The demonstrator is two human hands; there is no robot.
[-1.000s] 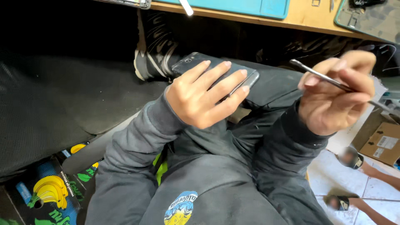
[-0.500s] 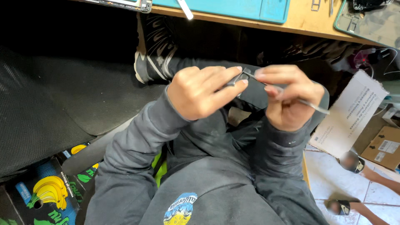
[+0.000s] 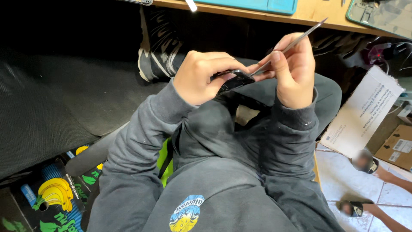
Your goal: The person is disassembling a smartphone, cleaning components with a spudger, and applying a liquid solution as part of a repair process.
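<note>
A dark phone sits in the person's lap area, raised just above the knees, and only a narrow strip of its glossy edge shows between the two hands. The left hand is wrapped around it from the left, fingers curled closed over the top so that most of the phone is hidden underneath. The right hand is closed too, pinching a thin metal tool between thumb and fingers. The tool slants up and away to the right past the knuckles, and its lower tip meets the phone's right end just where the two hands nearly touch. Whether the tip is under the edge or only against it I cannot tell.

Both arms wear grey sweatshirt sleeves, and the same grey fabric covers the chest below the hands, with a round blue and yellow badge low on it. Beyond the left hand a dark sneaker rests on a black mat. Above both hands runs the edge of a wooden workbench with a teal mat lying on it. To the right of the right hand leans a white cardboard box, with a brown box just behind it. Down to the left of the left arm stands a carton printed with bananas. On the tiled floor at lower right another person's sandalled foot shows.
</note>
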